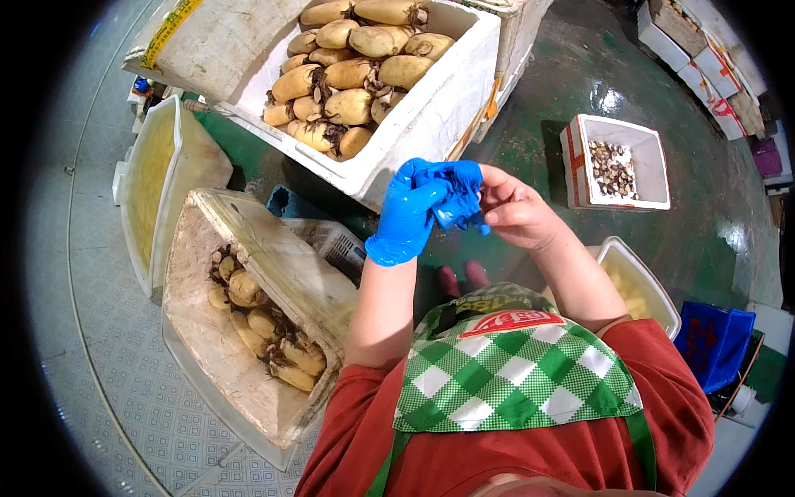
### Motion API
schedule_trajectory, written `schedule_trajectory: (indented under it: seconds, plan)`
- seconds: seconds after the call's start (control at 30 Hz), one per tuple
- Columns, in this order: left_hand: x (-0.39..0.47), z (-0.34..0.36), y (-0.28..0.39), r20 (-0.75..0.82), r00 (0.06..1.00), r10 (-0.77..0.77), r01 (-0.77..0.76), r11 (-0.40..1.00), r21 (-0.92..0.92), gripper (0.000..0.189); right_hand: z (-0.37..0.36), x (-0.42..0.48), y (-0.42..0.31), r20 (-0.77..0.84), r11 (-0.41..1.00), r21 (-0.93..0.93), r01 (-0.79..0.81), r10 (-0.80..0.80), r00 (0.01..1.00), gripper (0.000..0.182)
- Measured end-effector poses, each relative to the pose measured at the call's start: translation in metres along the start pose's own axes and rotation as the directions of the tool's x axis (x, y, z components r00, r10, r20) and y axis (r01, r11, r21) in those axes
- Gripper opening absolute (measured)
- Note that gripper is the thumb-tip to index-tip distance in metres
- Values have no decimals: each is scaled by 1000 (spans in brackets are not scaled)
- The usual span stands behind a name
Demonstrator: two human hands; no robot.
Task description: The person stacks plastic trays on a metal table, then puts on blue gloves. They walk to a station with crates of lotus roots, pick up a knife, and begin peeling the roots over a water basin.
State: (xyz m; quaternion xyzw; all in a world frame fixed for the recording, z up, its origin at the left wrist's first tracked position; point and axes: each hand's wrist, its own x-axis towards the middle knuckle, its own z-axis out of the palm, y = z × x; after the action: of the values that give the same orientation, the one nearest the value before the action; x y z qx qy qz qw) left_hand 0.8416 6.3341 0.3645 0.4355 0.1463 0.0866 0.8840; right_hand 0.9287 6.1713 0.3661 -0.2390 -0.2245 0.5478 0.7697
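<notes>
My left hand (404, 214) wears a wet blue disposable glove and grips a second, crumpled blue glove (456, 189). At the right edge of that crumpled glove is my bare right hand (515, 208), its fingers bent and touching or nearly touching it; whether they pinch it is hard to tell. Beyond my hands stands a large white foam box (422, 105) filled with lotus root segments (348, 105). Below left, an open, dirty foam box (205, 348) holds more lotus root pieces (261, 323) with dark, fibrous joints.
On the green floor at right, a small foam box (574, 168) contains cut root ends (612, 168). Tubs of yellowish liquid stand at far left (177, 161) and behind my right arm (664, 298). A blue container (714, 341) is at lower right; stacked foam boxes (702, 62) are at upper right.
</notes>
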Motion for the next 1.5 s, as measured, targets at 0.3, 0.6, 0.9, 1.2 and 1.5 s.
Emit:
schedule_trajectory:
  seconds: [0.3,0.6,0.9,1.2,1.5]
  plan:
    - [7,38,-1,-295,926,235,-177,962,210,24,10,-4,6,-187,797,-596,98,-257,948,32]
    - [-5,46,-47,2,726,688,-368,385,846,23,-20,21,-9,-260,275,-960,-47,-819,512,15]
    - [11,44,-45,168,729,664,-364,168,916,30,-38,15,-15,-422,-5,-867,-498,-524,740,25]
    - [26,5,-51,-203,978,48,35,920,390,44,-34,2,-13,-563,888,-402,-224,-47,825,9]
    - [22,19,-22,169,971,-168,-43,574,818,24,-46,-6,-22,-474,710,-608,-355,34,880,10]
